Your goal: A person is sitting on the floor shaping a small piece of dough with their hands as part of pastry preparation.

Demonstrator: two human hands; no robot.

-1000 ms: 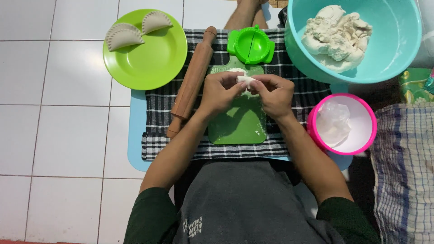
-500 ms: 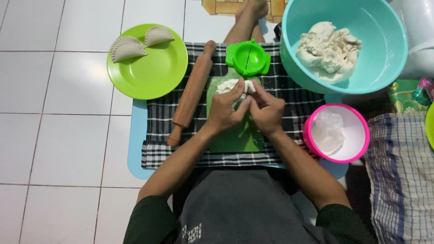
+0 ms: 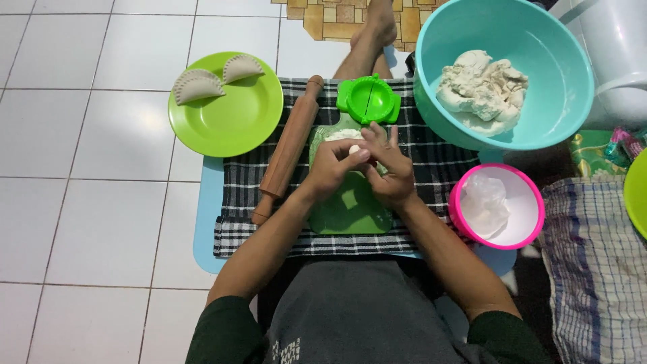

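Observation:
My left hand [image 3: 335,165] and my right hand [image 3: 389,170] meet over a green cutting board [image 3: 350,209] and pinch a small piece of white dough [image 3: 353,149] between the fingertips. More flattened dough [image 3: 335,135] lies on the board just beyond the fingers. A green hinged dumpling mould [image 3: 368,100] rests closed at the board's far end. A wooden rolling pin [image 3: 288,148] lies to the left of my left hand on the black-and-white checked cloth [image 3: 438,165].
A green plate [image 3: 232,118] with two shaped dumplings [image 3: 199,85] sits at the far left. A teal bowl [image 3: 552,74] of dough is at the far right, a pink bowl [image 3: 532,232] with a plastic bag nearer. A foot [image 3: 374,27] lies beyond the cloth.
The view has shifted, so everything sits slightly lower and left in frame. Both hands stay together on the dough piece, with the fingers working it.

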